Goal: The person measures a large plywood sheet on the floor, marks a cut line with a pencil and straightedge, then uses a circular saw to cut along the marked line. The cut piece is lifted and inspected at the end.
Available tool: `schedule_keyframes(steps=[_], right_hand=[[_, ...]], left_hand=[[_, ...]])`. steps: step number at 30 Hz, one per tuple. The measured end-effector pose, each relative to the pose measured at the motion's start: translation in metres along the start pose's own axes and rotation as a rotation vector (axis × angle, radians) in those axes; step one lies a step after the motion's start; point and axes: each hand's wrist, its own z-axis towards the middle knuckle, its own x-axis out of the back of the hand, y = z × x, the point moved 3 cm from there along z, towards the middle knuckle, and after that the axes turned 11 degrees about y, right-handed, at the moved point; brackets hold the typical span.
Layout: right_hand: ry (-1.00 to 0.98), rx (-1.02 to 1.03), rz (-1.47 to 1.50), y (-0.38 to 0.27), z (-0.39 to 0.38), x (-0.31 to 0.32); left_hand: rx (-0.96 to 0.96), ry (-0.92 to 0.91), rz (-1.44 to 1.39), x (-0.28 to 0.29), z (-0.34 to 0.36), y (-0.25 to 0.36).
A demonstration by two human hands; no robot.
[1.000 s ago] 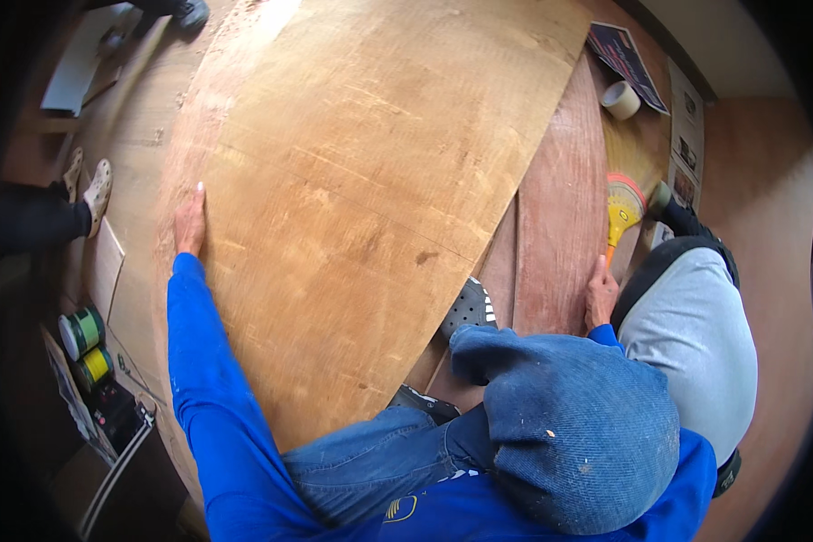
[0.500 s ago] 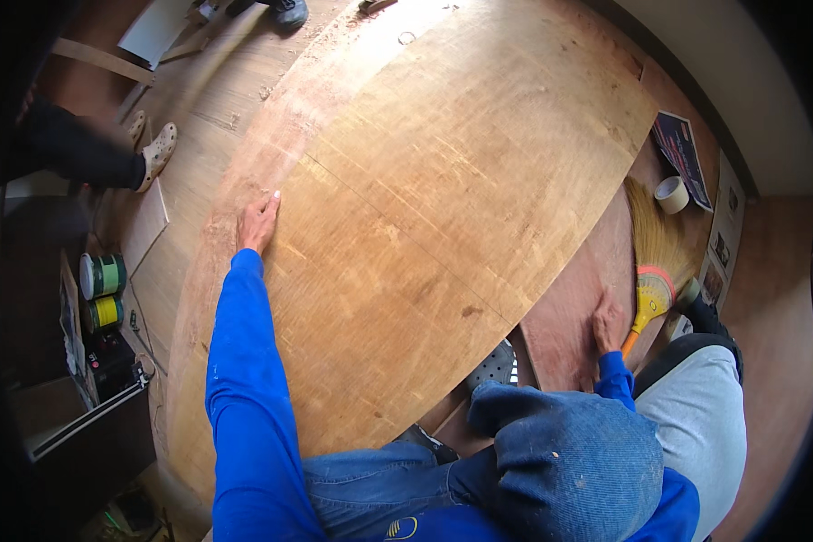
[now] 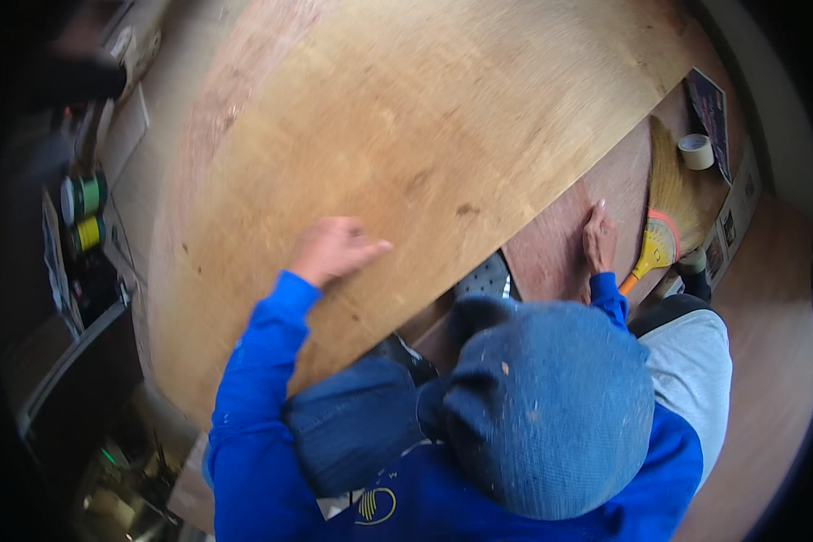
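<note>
My left hand [image 3: 332,251] is over the large tan plywood sheet [image 3: 425,117], slightly blurred, with its thumb side pointing right and nothing visible in it. I cannot tell whether it touches the wood. At the right, my right hand [image 3: 599,237] rests on a reddish board [image 3: 551,233] beside the plywood's edge. Its fingers are stretched forward and it appears empty. Just right of that hand lies a straw broom [image 3: 661,230] with a yellow and orange handle end. My denim-covered knee [image 3: 551,406] rises close in front and hides the right forearm.
A tape roll [image 3: 696,151] sits by a dark printed sheet [image 3: 709,113] at the right. Close to my right side is a grey-clad leg [image 3: 691,361]. Paint cans [image 3: 83,200] stand at the left, and a blurred foot [image 3: 135,59] of another person shows far left.
My left hand has come off the plywood's left side and moved right and nearer to me. My right hand stays on the reddish board. The view has shifted nearer.
</note>
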Motion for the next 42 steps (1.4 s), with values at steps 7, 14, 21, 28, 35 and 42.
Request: schedule_keyframes(steps=[7,14,21,28,35,42], right_hand=[[-0.069,0.025,-0.087,-0.006,0.002,0.004],[-0.131,-0.099,-0.229,0.0,-0.016,0.028],[-0.111,-0.05,-0.291,0.004,-0.027,0.031],[-0.006,0.163,-0.186,-0.034,0.001,0.006],[-0.124,0.38,-0.182,-0.113,0.04,-0.02],[-0.285,0.513,-0.218,-0.184,-0.012,-0.086]], left_hand=[[-0.373,0.332,0.404,-0.132,-0.083,0.089],[-0.578,0.617,0.216,-0.141,-0.089,0.072],[-0.674,0.6,0.128,-0.117,-0.1,0.083],[-0.675,0.668,0.179,-0.076,-0.092,0.101],[-0.685,0.821,0.098,-0.008,-0.047,0.119],[-0.598,0.892,0.031,0.017,-0.038,0.123]])
